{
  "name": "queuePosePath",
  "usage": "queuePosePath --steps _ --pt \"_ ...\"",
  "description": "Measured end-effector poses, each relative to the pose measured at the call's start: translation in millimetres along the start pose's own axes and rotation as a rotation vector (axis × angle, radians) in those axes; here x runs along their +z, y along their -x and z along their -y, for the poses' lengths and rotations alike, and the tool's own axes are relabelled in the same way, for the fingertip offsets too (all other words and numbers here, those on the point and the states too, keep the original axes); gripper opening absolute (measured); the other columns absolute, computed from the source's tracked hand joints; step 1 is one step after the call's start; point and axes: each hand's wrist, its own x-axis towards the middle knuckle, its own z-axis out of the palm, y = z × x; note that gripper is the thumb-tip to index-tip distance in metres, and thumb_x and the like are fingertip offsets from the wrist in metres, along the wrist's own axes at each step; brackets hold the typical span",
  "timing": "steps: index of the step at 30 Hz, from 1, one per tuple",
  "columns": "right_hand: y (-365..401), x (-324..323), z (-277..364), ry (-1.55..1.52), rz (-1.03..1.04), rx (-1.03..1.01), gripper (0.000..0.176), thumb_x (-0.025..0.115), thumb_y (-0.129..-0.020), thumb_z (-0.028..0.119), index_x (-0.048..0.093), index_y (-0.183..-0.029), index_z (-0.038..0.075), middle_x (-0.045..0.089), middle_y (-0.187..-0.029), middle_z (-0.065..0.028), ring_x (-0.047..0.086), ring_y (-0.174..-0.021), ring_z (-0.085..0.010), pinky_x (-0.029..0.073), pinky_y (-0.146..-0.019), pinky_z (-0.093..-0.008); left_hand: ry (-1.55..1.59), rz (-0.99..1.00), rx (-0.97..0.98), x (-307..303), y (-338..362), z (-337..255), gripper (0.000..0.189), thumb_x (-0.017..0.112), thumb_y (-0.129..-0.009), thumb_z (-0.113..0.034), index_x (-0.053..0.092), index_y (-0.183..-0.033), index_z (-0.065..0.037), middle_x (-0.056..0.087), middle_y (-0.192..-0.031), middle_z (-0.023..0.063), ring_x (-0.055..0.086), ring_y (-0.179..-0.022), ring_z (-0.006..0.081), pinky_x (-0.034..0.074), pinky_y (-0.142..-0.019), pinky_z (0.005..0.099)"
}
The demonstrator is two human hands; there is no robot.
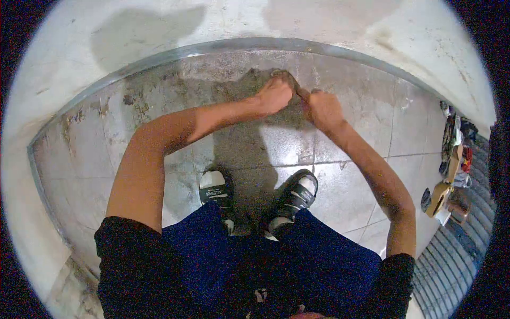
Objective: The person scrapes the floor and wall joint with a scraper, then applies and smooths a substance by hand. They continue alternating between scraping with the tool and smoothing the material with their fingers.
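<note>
The held piece [296, 86] is dark brown, trousers [196, 236] blue, sleeves [130, 244] black, floor tiles [361, 122] grey with brown stains [128, 99].

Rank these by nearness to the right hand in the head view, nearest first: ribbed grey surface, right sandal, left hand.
1. Left hand: just left of the right hand.
2. Right sandal: lower in the picture.
3. Ribbed grey surface: off at the lower right.

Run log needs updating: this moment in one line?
left hand: gripping dark strip | right hand: gripping dark strip | sandals: on floor
</note>
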Motion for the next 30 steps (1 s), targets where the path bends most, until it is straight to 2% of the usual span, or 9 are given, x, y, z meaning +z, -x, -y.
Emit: queuePosePath --steps 2,5,8,11,14,20,23,26,30 --pt "11 5 6 0.002 -0.008 0.043 0.033 0.053 -0.078 0.013 0.054 -0.111 0.011 0.059 -0.068 -0.0172 0.06 -0.056 -0.0319 0.048 -0.049 -0.0422 -0.085 -0.128 0.065 11 2 -6 0.022 0.053 -0.07 -0.008 0.062 -0.085 0.005 0.061 -0.088 0.0252 0.062 -0.076 0.037 0.052 -0.061 0.0463" --pt "17 9 22 -0.018 -0.031 0.105 0.034 0.053 -0.078 0.012 0.051 -0.112 0.011 0.059 -0.068 -0.0174 0.06 -0.056 -0.0325 0.048 -0.047 -0.0424 0.133 -0.042 0.035 -2 -1 -8 0.021 0.05 -0.072 -0.006 0.06 -0.089 0.002 0.06 -0.09 0.023 0.059 -0.085 0.0369 0.05 -0.069 0.0463" --pt "18 -2 38 -0.053 -0.027 0.167 0.033 0.053 -0.078 0.012 0.05 -0.111 0.01 0.059 -0.067 -0.0173 0.06 -0.056 -0.033 0.048 -0.047 -0.0421 0.324 -0.268 0.07 16 3 -3 0.026 0.048 -0.072 -0.003 0.058 -0.096 -0.002 0.058 -0.095 0.0206 0.054 -0.093 0.0368 0.044 -0.082 0.0468" --pt "23 2 47 -0.06 -0.038 0.22 0.031 0.053 -0.077 0.011 0.051 -0.108 0.01 0.059 -0.068 -0.0173 0.06 -0.057 -0.0334 0.049 -0.049 -0.0419 0.31 -0.26 0.089 27 10 -8 0.029 0.046 -0.072 -0.003 0.056 -0.098 -0.003 0.056 -0.098 0.019 0.05 -0.096 0.0366 0.039 -0.087 0.0461" --pt "17 -6 49 -0.104 -0.029 0.215 0.031 0.053 -0.075 0.01 0.052 -0.106 0.011 0.059 -0.069 -0.0182 0.061 -0.059 -0.0343 0.049 -0.05 -0.0428 0.146 -0.069 0.051 11 4 -4 0.029 0.046 -0.071 -0.002 0.057 -0.098 -0.004 0.056 -0.097 0.0204 0.051 -0.094 0.0371 0.041 -0.085 0.045" --pt "-5 -16 47 -0.103 0.019 0.269 0.031 0.054 -0.074 0.01 0.054 -0.105 0.013 0.061 -0.07 -0.0188 0.062 -0.062 -0.0342 0.05 -0.054 -0.044 0.492 -0.176 -0.011 28 -7 21 0.026 0.05 -0.072 -0.002 0.057 -0.097 -0.005 0.055 -0.106 0.018 0.051 -0.102 0.0375 0.044 -0.082 0.0462" --pt "6 -11 53 -0.109 0.069 0.215 0.03 0.054 -0.075 0.01 0.053 -0.105 0.013 0.061 -0.068 -0.018 0.062 -0.062 -0.0352 0.05 -0.054 -0.0451 0.346 -0.271 0.053 32 6 12 0.026 0.052 -0.072 -0.002 0.057 -0.097 -0.006 0.055 -0.104 0.0154 0.052 -0.098 0.0359 0.044 -0.082 0.0462" --pt "-10 -12 34 -0.145 0.003 0.222 0.033 0.053 -0.074 0.009 0.054 -0.107 0.014 0.061 -0.07 -0.0193 0.062 -0.062 -0.0354 0.05 -0.054 -0.0451 0.442 -0.366 0.169 24 -17 26 0.02 0.048 -0.072 -0.004 0.058 -0.089 -0.003 0.056 -0.094 0.0226 0.053 -0.089 0.0379 0.042 -0.081 0.0447" --pt "-9 -25 33 -0.095 -0.082 0.272 0.038 0.056 -0.072 0.009 0.051 -0.11 0.011 0.06 -0.073 -0.0198 0.062 -0.061 -0.0332 0.05 -0.053 -0.043 0.319 -0.21 0.047 -13 -24 15 0.023 0.051 -0.07 -0.004 0.057 -0.091 -0.004 0.055 -0.099 0.0219 0.052 -0.093 0.0387 0.042 -0.082 0.0464"
